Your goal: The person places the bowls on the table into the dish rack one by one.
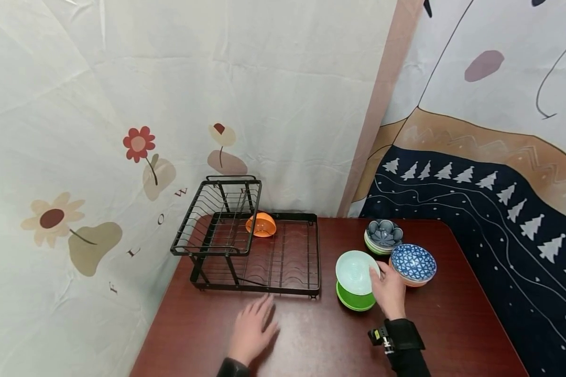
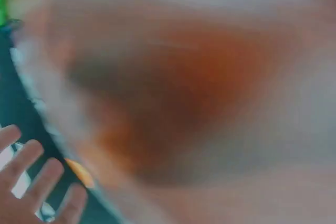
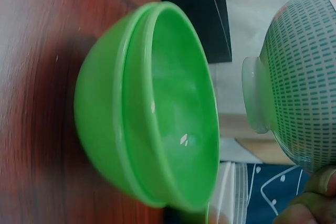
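My right hand (image 1: 390, 289) pinches the rim of a pale mint bowl (image 1: 357, 272), which has small green dashes on its outside in the right wrist view. That bowl is lifted above two nested bright green bowls (image 3: 142, 108) on the table, with a gap between its foot and their rims. My left hand (image 1: 253, 329) is held over the table in front of the black two-tier dish rack (image 1: 279, 289), fingers extended and holding nothing. An orange bowl (image 1: 264, 225) sits tilted in the rack's lower tier. Blur covers most of the left wrist view.
Right of the mint bowl stands a blue-patterned bowl (image 1: 413, 262) stacked on an orange one. Behind it a grey petal-shaped bowl (image 1: 384, 233) tops another stack. The brown table (image 1: 320, 345) meets printed cloth (image 1: 283, 104) at its back.
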Tool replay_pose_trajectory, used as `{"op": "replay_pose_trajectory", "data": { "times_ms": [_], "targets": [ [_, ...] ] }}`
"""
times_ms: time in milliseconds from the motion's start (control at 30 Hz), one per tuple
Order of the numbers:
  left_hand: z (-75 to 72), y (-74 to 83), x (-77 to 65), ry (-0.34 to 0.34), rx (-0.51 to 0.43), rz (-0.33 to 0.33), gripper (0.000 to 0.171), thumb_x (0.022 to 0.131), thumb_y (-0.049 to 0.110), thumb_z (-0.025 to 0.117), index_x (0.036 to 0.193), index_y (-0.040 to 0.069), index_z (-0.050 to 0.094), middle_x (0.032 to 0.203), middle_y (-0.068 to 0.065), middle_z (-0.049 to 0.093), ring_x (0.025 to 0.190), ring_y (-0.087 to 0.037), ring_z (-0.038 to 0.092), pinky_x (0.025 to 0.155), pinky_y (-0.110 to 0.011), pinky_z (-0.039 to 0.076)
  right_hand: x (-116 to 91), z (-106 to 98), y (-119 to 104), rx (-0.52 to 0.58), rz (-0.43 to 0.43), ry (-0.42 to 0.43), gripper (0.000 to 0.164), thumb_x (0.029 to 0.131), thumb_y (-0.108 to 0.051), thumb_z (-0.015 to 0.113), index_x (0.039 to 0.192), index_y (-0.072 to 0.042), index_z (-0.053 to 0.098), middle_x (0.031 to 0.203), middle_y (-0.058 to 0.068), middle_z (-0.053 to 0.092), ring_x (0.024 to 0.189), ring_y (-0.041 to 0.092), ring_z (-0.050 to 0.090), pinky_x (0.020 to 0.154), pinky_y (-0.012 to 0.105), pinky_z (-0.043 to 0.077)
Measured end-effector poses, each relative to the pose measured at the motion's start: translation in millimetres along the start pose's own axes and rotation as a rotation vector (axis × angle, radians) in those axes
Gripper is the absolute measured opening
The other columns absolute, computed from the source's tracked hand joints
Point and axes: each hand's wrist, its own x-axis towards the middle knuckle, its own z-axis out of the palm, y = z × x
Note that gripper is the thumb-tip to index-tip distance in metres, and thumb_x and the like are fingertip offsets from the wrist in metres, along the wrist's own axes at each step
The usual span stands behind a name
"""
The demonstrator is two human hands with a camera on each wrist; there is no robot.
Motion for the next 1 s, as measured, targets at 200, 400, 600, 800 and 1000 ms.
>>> {"op": "replay_pose_trajectory", "data": {
  "times_ms": [200, 400, 600, 800, 1000],
  "targets": [
    [-17.3, 57.5, 52.2, 0.053, -0.242, 0.118, 0.066, 0.107, 0.039, 0.070, 0.165, 0.015, 0.051, 0.160, -0.011, 0.063, 0.144, -0.034, 0.061, 0.115, -0.062, 0.055, -0.4, 15.3, -9.5, -0.019, -0.062, 0.004, 0.038, 0.113, -0.018, 0.060, 0.143, 0.005, 0.068, 0.138, 0.034, 0.072, 0.130, 0.053, 0.068, 0.112, 0.065, 0.053],
    [-19.7, 94.0, 97.3, -0.084, -0.692, 0.097, 0.076, 0.113, 0.055, 0.054, 0.174, 0.015, 0.033, 0.167, -0.022, 0.052, 0.144, -0.045, 0.060, 0.114, -0.067, 0.053, -7.7, 34.7, -20.7, -0.025, -0.124, 0.007, 0.030, 0.111, -0.015, 0.065, 0.133, 0.003, 0.074, 0.128, 0.029, 0.078, 0.122, 0.048, 0.073, 0.106, 0.063, 0.057],
    [8.3, 97.4, 115.3, -0.219, -1.027, 0.012, 0.077, 0.109, 0.045, 0.066, 0.169, 0.004, 0.040, 0.160, -0.027, 0.056, 0.143, -0.038, 0.061, 0.116, -0.050, 0.055, -14.4, 48.8, -32.1, -0.027, -0.169, -0.004, 0.027, 0.109, -0.013, 0.068, 0.129, 0.002, 0.077, 0.120, 0.026, 0.081, 0.112, 0.043, 0.078, 0.096, 0.058, 0.062],
    [-1.7, 113.5, 114.3, -0.247, -1.127, -0.127, 0.069, 0.095, -0.004, 0.058, 0.162, -0.010, 0.043, 0.155, -0.037, 0.056, 0.138, -0.045, 0.062, 0.106, -0.045, 0.060, -13.8, 54.0, -35.8, -0.051, -0.214, 0.026, 0.023, 0.106, -0.011, 0.072, 0.124, 0.000, 0.079, 0.104, 0.021, 0.084, 0.094, 0.033, 0.075, 0.084, 0.043, 0.058],
    [-4.6, 116.9, 114.5, -0.217, -1.103, -0.159, 0.069, 0.095, -0.007, 0.058, 0.161, -0.014, 0.041, 0.157, -0.039, 0.053, 0.143, -0.049, 0.057, 0.114, -0.055, 0.056, -12.5, 55.6, -35.6, -0.044, -0.244, 0.048, 0.022, 0.104, -0.010, 0.073, 0.122, 0.000, 0.080, 0.090, 0.019, 0.080, 0.080, 0.026, 0.068, 0.076, 0.035, 0.052]
  ]
}}
